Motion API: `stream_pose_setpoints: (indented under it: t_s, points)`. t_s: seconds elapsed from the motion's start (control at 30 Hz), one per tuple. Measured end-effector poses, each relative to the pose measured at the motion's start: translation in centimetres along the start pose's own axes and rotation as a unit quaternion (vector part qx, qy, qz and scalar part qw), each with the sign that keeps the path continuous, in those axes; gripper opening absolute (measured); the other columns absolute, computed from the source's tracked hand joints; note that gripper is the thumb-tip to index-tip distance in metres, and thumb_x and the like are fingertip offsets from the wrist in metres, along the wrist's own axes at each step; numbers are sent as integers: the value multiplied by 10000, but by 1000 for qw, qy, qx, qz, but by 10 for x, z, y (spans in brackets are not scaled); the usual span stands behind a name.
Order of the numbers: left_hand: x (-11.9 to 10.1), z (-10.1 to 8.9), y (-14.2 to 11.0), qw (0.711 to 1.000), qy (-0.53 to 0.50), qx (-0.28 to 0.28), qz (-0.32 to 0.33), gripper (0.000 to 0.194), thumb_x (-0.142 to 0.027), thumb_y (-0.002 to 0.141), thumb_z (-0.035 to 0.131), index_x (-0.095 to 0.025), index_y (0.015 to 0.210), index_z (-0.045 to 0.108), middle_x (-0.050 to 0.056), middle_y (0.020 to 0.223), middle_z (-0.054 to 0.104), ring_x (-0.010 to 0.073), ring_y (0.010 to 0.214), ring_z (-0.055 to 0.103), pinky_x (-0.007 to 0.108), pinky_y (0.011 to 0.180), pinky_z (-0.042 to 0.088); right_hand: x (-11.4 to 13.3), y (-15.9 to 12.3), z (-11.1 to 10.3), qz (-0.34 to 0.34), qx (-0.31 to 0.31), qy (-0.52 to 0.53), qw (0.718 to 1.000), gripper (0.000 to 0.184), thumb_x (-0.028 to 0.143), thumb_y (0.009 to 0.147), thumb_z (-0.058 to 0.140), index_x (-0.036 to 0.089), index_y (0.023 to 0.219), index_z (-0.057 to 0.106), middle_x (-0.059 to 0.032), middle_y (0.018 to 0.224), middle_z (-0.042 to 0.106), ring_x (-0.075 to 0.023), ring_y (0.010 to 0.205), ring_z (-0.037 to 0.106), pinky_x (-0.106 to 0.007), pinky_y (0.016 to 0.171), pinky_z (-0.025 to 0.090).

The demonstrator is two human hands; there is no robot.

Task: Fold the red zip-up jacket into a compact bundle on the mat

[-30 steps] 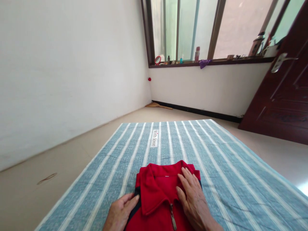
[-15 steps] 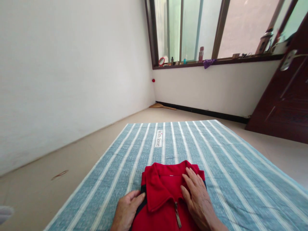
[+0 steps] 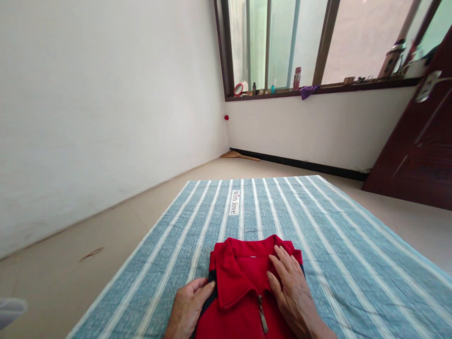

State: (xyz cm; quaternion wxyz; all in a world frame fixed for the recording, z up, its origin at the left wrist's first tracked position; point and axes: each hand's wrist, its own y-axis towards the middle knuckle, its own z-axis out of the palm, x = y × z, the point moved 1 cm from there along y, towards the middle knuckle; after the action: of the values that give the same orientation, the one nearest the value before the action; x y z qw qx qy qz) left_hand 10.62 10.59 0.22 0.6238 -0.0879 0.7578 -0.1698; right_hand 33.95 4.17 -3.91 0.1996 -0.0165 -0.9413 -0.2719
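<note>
A red zip-up jacket point(image 3: 240, 308) with navy side panels lies folded on the striped cloth, collar pointing away from me. Its metal zipper pull point(image 3: 263, 314) hangs below the collar opening. At the jacket's left edge, my left hand point(image 3: 189, 303) pinches the navy part, thumb on top and the fingertips partly hidden. My right hand point(image 3: 291, 287) rests flat on the right side of the collar, its fingers stretched out and slightly apart.
A blue-and-white striped cloth point(image 3: 169, 254) with a "With love" label point(image 3: 234, 202) covers the table. Bottles and a mirror point(image 3: 238, 89) stand on the windowsill. At the right is a dark red door point(image 3: 413, 146). A broom-like item point(image 3: 240, 155) lies in the corner.
Both hands keep the same places on the jacket. The whole view has shifted very slightly, so things appear a little further right.
</note>
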Motion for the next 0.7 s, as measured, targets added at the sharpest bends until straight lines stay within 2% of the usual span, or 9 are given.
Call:
stream_pose_setpoints:
  t_s: [0.7]
  points:
    - [-3,0,-1,1000,11,6,6,321,-474,555,684,-169,651,650,24,612,701,223,616,649,255,548,473,-1,0,-1,2,8,9,1000,369,337,897,455,181,1209,575,-99,1388,440,-266,1287,387,-493,1035,364]
